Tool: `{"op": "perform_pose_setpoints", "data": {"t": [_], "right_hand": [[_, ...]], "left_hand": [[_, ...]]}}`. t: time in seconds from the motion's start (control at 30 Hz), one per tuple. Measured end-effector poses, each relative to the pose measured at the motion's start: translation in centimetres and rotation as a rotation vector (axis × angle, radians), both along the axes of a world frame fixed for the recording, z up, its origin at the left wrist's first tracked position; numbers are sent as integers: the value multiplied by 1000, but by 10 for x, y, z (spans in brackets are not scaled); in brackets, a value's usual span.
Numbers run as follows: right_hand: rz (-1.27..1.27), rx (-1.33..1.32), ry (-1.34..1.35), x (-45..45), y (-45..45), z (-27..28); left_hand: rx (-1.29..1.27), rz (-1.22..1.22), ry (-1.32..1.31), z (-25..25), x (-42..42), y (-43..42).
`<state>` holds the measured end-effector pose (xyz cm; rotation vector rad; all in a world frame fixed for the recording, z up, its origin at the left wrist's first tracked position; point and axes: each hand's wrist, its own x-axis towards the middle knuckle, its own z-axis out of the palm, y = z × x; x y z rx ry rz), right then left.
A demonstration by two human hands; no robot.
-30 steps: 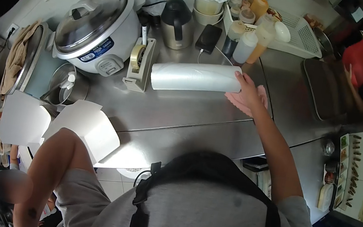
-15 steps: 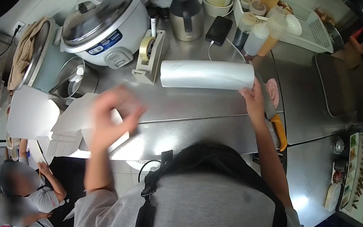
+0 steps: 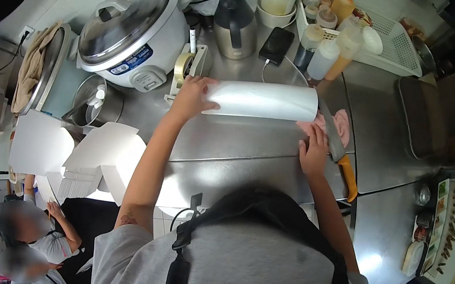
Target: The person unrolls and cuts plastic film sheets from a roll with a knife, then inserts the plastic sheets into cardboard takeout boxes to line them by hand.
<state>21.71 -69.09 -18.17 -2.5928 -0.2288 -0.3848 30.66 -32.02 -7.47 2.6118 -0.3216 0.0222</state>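
- One big whitish plastic roll (image 3: 262, 101) lies on the shiny counter (image 3: 227, 143), long way left to right, its right end a bit farther off.
- The left hand (image 3: 189, 97) is nearest: thumb and fingers curl around the roll's left end.
- The right hand (image 3: 315, 154) is this side of the right end, fingers stretched out, by a pink cloth (image 3: 341, 123). I can't tell if it touches.
- A knife (image 3: 335, 144) lies just beyond, to the right.

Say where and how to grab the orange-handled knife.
By the orange handle, coming from the near side, probably with the right hand, just left of it. The handle angles toward the near side, while the blade points away, past the right end of the plastic roll.
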Motion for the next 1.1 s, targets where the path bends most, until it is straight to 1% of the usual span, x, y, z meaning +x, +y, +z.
{"op": "perform_pose_setpoints", "data": {"t": [0.07,0.17,0.23,0.3,0.33,0.37,0.4,0.43,0.5,0.57,0.6,0.67,0.77,0.87,0.9,1.0,1.1], "right_hand": [[-10,-58,-59,7,-1,-4],[4,-97,-44,27,-8,-3],[15,9,95,17,-10,10],[15,91,163,0,-13,24],[12,124,166,-17,-13,27],[10,206,249,-39,-8,39],[19,292,341,-55,0,55],[35,307,306,-57,7,67],[96,328,266,-66,19,88],[127,241,120,-47,26,104],[131,216,34,-33,33,110],[139,131,-33,-9,42,121],[274,-208,-139,31,45,130],[471,-292,-95,74,40,122],[517,-252,-65,90,35,113],[525,-279,76,113,25,120],[442,32,122,124,10,129]], "left_hand": [[-51,25,67,6,-7,-5],[-106,71,-100,-14,-23,-12],[-124,112,-245,-12,-48,-22],[-175,243,-249,-33,-85,-25],[-212,394,-196,-39,-106,-33],[-283,388,-186,-33,-126,-43],[-245,386,-199,-33,-140,-50],[-280,422,-209,-36,-151,-57],[-321,430,-328,-44,-149,-61],[-368,454,-376,-43,-147,-66],[-426,473,-318,-36,-144,-64],[-565,488,-214,-24,-134,-66],[-893,432,-62,-11,-127,-53],[-944,293,-82,-1,-124,-40],[-967,295,-74,2,-121,-39],[-1038,317,-60,8,-111,-34],[-1145,257,-110,1,-80,-18]]}}
